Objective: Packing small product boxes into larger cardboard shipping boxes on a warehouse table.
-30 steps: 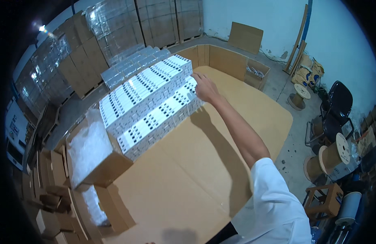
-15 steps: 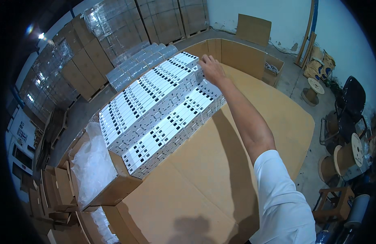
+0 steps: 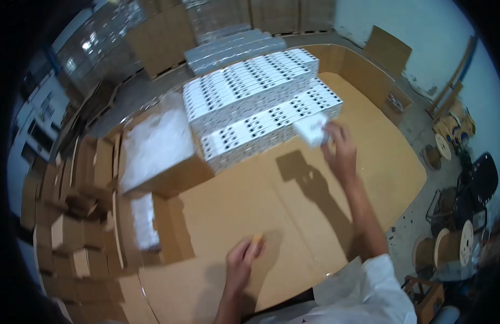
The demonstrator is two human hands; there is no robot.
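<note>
My right hand holds a flat white box up by its edge, over the cardboard-covered surface. The box is smeared by motion and its details do not show. Just beyond it stand stacked rows of slim white boxes with dark square marks, a higher row behind and a lower row in front. Nearer to me, my left hand is closed above the cardboard. A small orange thing shows at its fingertips; its kind is too blurred to tell.
Left of the rows is an open carton with clear plastic bags. A second carton beside it holds white items. Several empty-looking cartons crowd the far left. Cable reels and a black chair stand right.
My right hand has drawn back from the far end of the rows toward me, now with a white box in it. My left hand has come into view. The view has shifted.
</note>
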